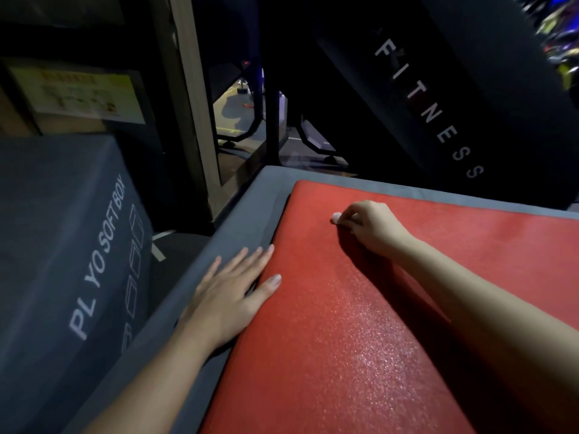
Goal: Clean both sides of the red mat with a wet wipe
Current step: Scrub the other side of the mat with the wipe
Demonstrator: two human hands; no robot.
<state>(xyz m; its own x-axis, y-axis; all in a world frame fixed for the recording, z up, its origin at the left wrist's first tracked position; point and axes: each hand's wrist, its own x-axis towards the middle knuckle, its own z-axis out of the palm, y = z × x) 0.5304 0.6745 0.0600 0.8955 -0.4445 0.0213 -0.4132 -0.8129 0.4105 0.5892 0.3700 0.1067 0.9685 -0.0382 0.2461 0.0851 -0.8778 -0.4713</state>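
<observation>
Wiping the red mat (360,324) flat on a grey padded box (238,227), my right hand (372,228) pinches the wet wipe (336,218) in curled fingers, my left hand (232,296) rests straight-fingered at the edge, where I'd lift this seemingly soft, light sheet.

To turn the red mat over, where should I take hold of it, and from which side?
The red mat lies flat on the grey pad, so only an edge offers a grip. Probably take its left edge, from the left: the left hand rests there, while the right hand holds the wipe.
</observation>
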